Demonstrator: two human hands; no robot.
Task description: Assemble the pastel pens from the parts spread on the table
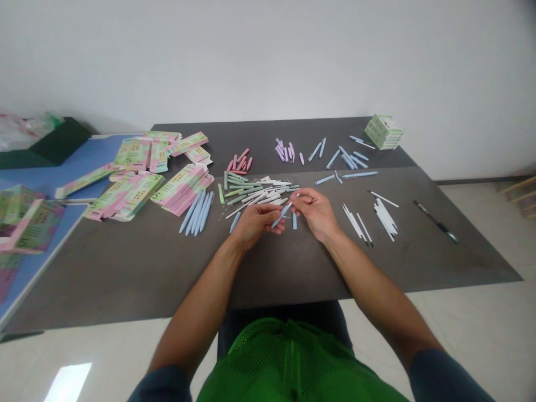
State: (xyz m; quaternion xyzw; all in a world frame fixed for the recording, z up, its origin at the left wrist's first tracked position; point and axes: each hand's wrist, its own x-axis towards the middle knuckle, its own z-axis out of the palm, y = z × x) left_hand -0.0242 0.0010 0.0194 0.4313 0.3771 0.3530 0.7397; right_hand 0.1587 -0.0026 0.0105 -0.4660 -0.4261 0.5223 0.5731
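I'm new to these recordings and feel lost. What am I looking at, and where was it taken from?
No machine here, just a person's two bare hands. The single picture comes from a camera worn on the person's head, looking forward and down. The left hand holds a light blue pen barrel; the right hand has its fingertips at the upper end, though their grip is too small to see. On the dark table lie printed cartons, other blue barrels, pink pieces, green pieces, purple pieces, thin white sticks and a black pen.

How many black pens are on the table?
1: the black pen lies on the right side of the table, right of the white sticks. Others may be hidden.
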